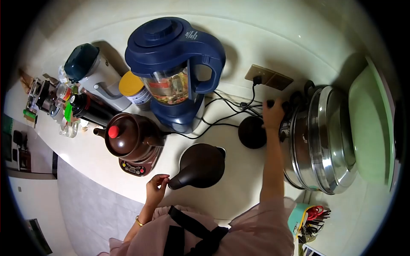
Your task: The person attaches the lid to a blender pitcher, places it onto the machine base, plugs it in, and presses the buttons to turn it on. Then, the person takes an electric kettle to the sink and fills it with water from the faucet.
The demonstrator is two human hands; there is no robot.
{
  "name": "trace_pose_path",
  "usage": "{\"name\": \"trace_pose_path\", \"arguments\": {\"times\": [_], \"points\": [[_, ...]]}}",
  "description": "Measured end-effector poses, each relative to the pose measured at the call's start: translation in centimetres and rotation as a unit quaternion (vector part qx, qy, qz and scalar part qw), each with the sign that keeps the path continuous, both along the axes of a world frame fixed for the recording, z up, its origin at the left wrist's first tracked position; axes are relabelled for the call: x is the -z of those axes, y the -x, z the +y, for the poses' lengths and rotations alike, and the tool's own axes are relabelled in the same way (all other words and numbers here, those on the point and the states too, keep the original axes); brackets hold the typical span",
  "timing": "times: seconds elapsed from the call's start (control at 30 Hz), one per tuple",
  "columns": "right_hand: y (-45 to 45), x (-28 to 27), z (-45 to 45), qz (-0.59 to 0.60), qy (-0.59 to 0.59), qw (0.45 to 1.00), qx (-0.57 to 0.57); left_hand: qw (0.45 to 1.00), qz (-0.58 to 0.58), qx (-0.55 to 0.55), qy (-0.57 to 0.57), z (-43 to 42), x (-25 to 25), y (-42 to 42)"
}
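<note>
- On the counter (pixel 230 183), near its front edge, sits our dark kettle (pixel 205 164). We make it the middle of our clock. Its handle (pixel 181 179) points to eight o'clock.
- At eight o'clock, our left hand (pixel 156 188) is just beside the end of the handle. Its fingers are bent, with the tips close together. We cannot tell if they touch the handle.
- At four o'clock, we see a green cup (pixel 297 219) with red scissors (pixel 315 212) in it.
- At ten o'clock, a brown pot (pixel 128 136) with a red knob (pixel 113 132) sits on its heater (pixel 139 167).
- At two o'clock, a round black base (pixel 252 132) lies flat by our right wrist.
- Also at two o'clock, a bit farther, our right hand (pixel 273 114) reaches in by the black cords (pixel 230 112). Its fingers are bent near a small dark thing (pixel 270 103). We cannot tell if they grip it.
- At three o'clock stands a big shiny steel pot (pixel 324 141).
- At eleven o'clock stands a tall blue blender (pixel 171 72).
- At one o'clock, a black plug (pixel 257 80) sits in the wall socket (pixel 273 78).
</note>
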State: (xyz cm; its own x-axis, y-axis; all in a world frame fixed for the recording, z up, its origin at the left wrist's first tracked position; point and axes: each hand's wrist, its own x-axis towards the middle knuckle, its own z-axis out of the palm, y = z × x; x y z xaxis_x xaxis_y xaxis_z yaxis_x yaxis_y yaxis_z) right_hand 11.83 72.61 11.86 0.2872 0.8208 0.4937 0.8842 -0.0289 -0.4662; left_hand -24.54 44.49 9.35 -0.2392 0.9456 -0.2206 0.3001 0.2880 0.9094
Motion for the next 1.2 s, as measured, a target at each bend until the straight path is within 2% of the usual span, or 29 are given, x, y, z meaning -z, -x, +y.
{"name": "trace_pose_path", "arguments": {"times": [0.03, 0.1, 0.23, 0.33, 0.43, 0.5, 0.53, 0.6, 0.63, 0.7, 0.77, 0.83, 0.9, 0.93, 1.0, 1.17, 1.2], "points": [[0.6, 0.7, -1.9, 0.026, 0.031, 0.999, 0.008, 1.000, -0.004, -0.005, 0.011, 0.0, 0.3, 0.0], [2.1, 1.0, -5.6, 0.004, 0.012, 0.999, 0.036, 1.000, -0.008, -0.004, 0.020, -0.2, 0.5, 0.2], [4.7, 1.5, -12.1, 0.025, -0.018, 0.998, -0.055, 1.000, 0.001, 0.021, 0.015, 0.5, -0.1, 0.0], [5.7, 4.8, -15.8, 0.043, -0.033, 0.997, -0.056, 0.999, 0.000, 0.025, 0.035, 0.9, -0.1, 0.0], [5.5, 7.9, -19.2, 0.055, 0.030, 0.993, -0.096, 0.999, -0.012, 0.019, 0.041, 1.1, -0.2, -0.1], [4.7, 9.2, -20.5, 0.063, 0.210, 0.962, -0.160, 0.999, -0.009, 0.015, 0.048, 0.8, -0.2, 0.0], [4.3, 8.8, -20.3, 0.063, 0.212, 0.962, -0.162, 0.999, -0.012, 0.011, 0.039, 0.7, 0.0, 0.0], [3.7, 7.0, -19.1, -0.002, 0.439, 0.879, -0.184, 0.999, -0.016, 0.006, 0.030, 0.7, 0.1, 0.0], [3.7, 6.3, -18.0, -0.003, 0.440, 0.879, -0.185, 0.999, -0.009, 0.004, 0.031, 0.7, 0.1, -0.1], [3.8, 5.3, -14.7, 0.166, 0.320, 0.922, -0.143, 0.999, -0.002, 0.002, 0.033, 0.6, 0.2, -0.1], [3.0, 5.8, -10.1, 0.203, 0.174, 0.945, -0.187, 0.999, -0.028, -0.009, 0.037, 0.5, 0.5, -0.1], [2.4, 7.4, -5.3, 0.138, 0.085, 0.977, -0.138, 0.998, -0.033, -0.009, 0.049, 0.5, 0.6, 0.0], [1.8, 8.7, -1.2, 0.071, 0.136, 0.986, -0.066, 0.997, -0.036, -0.014, 0.060, 0.5, 0.5, 0.0], [1.6, 9.3, 0.3, 0.074, 0.135, 0.986, -0.069, 0.996, -0.044, -0.023, 0.068, 0.6, 0.3, -0.2], [1.1, 10.7, 2.8, 0.019, 0.249, 0.968, 0.019, 0.998, -0.015, -0.024, 0.060, 0.7, -0.1, -0.4], [0.2, 13.5, 4.8, 0.014, 0.299, 0.954, 0.012, 0.996, -0.036, -0.036, 0.071, 0.4, 0.9, -0.2], [-0.4, 13.7, 4.9, -0.016, 0.299, 0.954, -0.015, 0.995, -0.045, -0.038, 0.078, 0.5, 1.1, -0.2]]}}
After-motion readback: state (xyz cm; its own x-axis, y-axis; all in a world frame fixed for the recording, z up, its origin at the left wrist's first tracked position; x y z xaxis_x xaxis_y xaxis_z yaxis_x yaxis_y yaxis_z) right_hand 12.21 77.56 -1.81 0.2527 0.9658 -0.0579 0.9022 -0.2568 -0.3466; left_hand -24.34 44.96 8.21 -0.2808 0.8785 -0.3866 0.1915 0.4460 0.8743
